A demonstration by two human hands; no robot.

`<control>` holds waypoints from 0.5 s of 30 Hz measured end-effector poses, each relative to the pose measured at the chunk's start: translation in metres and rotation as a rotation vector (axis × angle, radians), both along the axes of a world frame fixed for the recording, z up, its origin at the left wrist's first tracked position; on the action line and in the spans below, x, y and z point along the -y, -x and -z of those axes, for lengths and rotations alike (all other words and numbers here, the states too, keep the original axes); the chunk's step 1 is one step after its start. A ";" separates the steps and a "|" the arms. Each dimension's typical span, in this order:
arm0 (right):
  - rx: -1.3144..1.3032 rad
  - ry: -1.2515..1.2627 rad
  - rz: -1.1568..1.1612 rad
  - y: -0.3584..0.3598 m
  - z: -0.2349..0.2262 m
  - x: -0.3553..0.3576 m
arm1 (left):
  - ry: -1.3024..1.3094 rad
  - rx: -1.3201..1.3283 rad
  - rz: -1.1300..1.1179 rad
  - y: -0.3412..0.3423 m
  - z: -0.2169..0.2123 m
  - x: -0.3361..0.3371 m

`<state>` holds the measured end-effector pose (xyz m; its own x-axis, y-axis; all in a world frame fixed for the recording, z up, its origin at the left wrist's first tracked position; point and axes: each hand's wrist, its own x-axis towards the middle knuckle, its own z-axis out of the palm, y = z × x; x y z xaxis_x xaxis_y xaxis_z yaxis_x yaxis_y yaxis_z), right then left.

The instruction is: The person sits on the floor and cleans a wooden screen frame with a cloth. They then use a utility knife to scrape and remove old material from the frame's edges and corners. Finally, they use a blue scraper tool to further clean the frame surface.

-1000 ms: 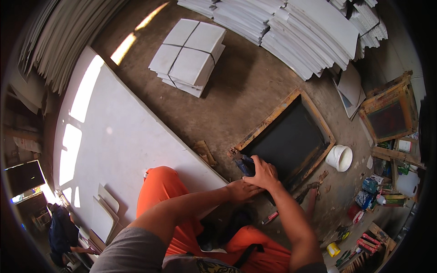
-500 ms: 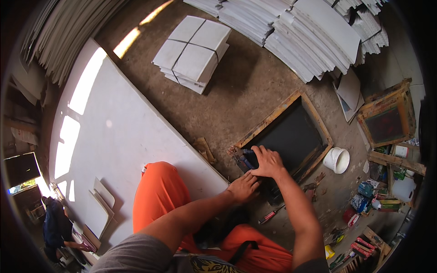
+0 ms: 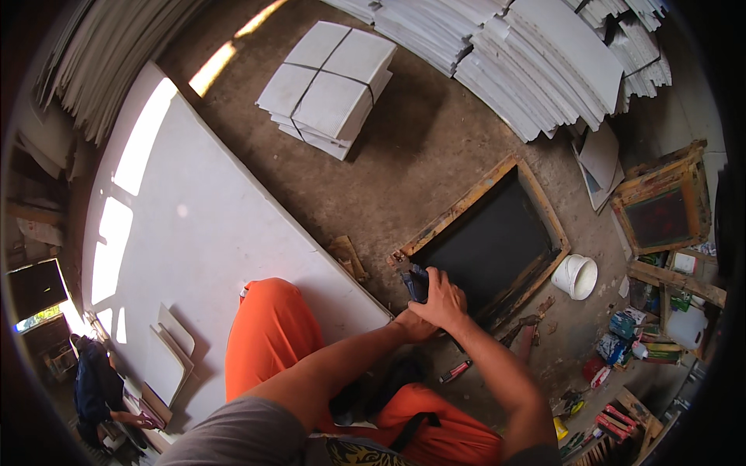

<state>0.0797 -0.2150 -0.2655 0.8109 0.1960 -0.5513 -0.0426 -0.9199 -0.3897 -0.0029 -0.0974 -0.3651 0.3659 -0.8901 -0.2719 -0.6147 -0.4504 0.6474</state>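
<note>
A wooden-framed screen with a dark mesh lies on the floor ahead and to the right of me. At its near left corner my right hand is closed around a dark blue-black piece, whose kind I cannot make out. Tucked against the wrist side of that hand is my left hand, its fingers mostly hidden. A red-handled tool rests on the floor just below both hands.
A white board-topped table fills the left side. Tied white sheets sit on the floor beyond; more stacks stand behind. A white bucket, another framed screen and cluttered containers are at right. Another person is far left.
Both hands have drawn closer together at the frame's corner, moving slightly toward me. The left hand has slipped partly beneath the right, and more of the screen's near edge shows.
</note>
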 end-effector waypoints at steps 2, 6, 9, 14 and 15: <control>-0.060 -0.002 0.109 0.013 0.001 -0.016 | -0.084 -0.064 0.057 0.005 0.006 -0.003; -0.003 0.205 0.115 0.031 0.012 -0.039 | -0.131 -0.015 0.056 0.003 0.006 0.003; -0.054 0.266 0.164 0.027 0.002 -0.049 | -0.155 0.029 0.039 0.002 0.004 0.009; -0.170 0.231 0.172 0.017 -0.015 -0.053 | -0.193 0.088 0.026 0.000 0.003 0.014; -0.165 0.226 0.169 0.017 -0.016 -0.053 | -0.197 0.103 0.026 -0.002 0.002 0.016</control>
